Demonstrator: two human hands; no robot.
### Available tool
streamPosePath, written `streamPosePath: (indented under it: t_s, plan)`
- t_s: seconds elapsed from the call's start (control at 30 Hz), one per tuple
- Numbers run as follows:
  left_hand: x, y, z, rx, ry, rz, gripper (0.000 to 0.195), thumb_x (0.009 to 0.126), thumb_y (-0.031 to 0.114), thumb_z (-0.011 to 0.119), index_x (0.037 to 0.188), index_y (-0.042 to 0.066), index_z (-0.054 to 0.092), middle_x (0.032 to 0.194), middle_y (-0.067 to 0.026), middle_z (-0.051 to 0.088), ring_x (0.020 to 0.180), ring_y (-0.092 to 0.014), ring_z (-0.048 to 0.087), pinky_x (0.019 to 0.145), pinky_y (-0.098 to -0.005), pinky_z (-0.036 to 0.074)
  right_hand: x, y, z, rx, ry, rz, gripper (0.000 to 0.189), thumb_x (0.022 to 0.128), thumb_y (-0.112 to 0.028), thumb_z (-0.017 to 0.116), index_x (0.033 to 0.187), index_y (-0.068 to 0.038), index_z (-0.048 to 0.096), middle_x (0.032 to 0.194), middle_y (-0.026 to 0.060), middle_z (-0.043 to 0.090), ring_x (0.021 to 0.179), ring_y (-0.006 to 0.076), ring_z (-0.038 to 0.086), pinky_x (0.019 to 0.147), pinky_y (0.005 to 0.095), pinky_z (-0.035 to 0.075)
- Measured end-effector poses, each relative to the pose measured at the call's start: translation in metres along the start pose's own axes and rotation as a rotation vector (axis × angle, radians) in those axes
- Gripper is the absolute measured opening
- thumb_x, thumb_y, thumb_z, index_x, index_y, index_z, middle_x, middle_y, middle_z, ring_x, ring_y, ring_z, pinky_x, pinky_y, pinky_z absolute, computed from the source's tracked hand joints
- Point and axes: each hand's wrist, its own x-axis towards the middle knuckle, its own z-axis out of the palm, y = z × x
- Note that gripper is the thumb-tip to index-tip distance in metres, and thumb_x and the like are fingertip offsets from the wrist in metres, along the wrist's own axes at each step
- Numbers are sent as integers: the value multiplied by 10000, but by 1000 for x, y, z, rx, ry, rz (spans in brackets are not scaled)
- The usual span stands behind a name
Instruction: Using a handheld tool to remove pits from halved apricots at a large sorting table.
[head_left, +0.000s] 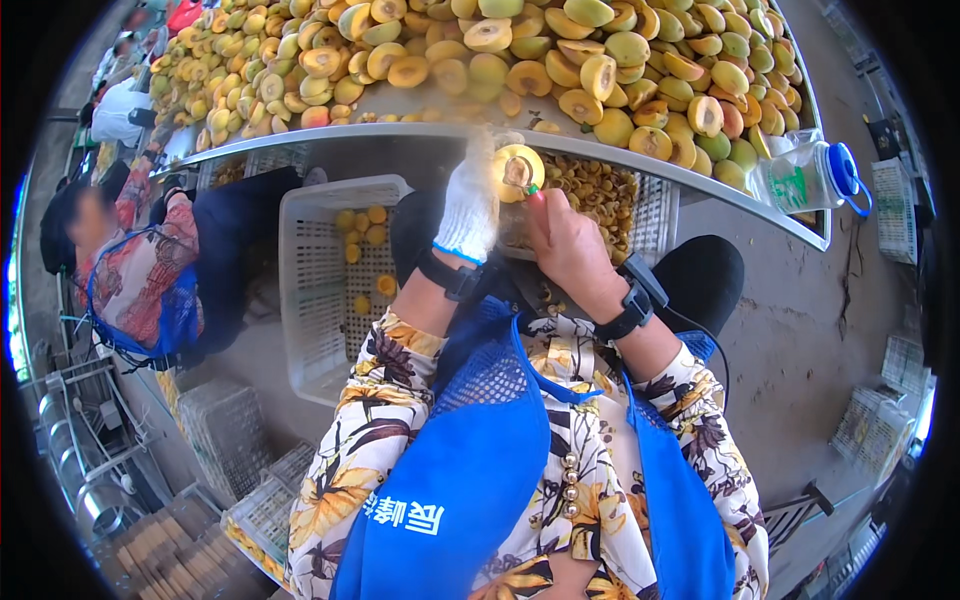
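My left hand, in a white knitted glove, holds a halved yellow fruit with its cut face and brown pit towards me. My bare right hand grips a small tool by its red handle, which has a green collar. The tool's metal end is at the pit of the fruit. Both hands are just below the metal rim of a table heaped with halved fruit. Beneath my hands, a white crate contains many small brown and yellow pieces.
Left of my legs stands a white plastic crate with several orange fruit halves. A clear bottle with a blue lid lies at the table's right corner. A co-worker sits at the left. Stacked crates stand at lower left.
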Motion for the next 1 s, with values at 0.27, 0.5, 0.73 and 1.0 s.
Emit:
streamPosePath:
  t_s: [0.27,0.5,0.73,1.0]
  plan:
    - [2,14,0,321,-120,-22,488,841,441,456,794,-11,631,679,-53,588,617,-101,522,547,-237,411,-10,-1,-10,-40,-224,94,149,825,-107,474,819,7,378,597,252,513,558,431,503,480,458,396]
    - [6,13,-2,118,-157,-126,412,853,391,476,889,1,603,762,-50,590,642,-100,535,587,-232,434,-8,-2,-24,216,-337,210,167,766,-103,490,855,14,411,582,136,522,437,252,526,441,343,424]
    - [9,-15,-3,-336,-51,-134,187,814,203,583,884,29,572,767,-41,566,640,-120,534,526,-239,446,-6,-24,-13,511,-425,626,143,753,-82,460,858,12,436,590,75,501,461,170,524,432,291,420]
    - [-9,-1,15,-32,7,-83,156,816,145,540,862,-2,561,737,-82,585,595,-163,562,500,-251,458,-24,0,12,348,-129,299,178,737,-77,481,873,18,417,576,139,531,487,230,556,465,337,433]
